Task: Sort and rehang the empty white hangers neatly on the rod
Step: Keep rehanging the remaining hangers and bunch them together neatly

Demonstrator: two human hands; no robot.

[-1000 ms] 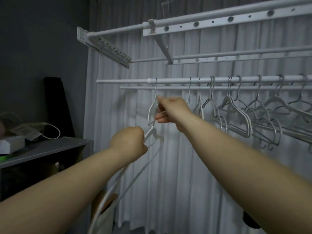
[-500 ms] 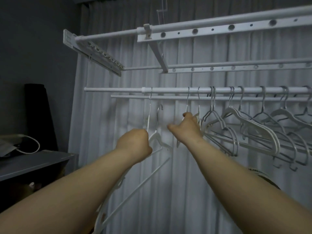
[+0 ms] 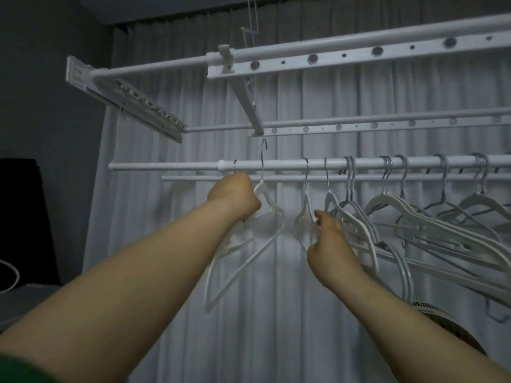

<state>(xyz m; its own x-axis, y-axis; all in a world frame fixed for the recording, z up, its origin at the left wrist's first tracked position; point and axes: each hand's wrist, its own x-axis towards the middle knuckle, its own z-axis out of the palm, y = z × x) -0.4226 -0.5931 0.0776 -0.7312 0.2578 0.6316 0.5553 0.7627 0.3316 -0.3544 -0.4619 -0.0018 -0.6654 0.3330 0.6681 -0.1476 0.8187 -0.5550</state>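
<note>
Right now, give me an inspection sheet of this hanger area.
Surface: white rod runs across, with a thinner bar behind it.
Job's things: raised hanger, its hook above the rod, not yet hooked; hung hangers crowd the right part, tilted and overlapping.
Clutter: round fan low at right.
Hands: left hand grips the raised hanger; right hand holds a hung hanger.
Cables: white cable at far left.
Surroundings: pale curtain behind; drying rack overhead.
</note>
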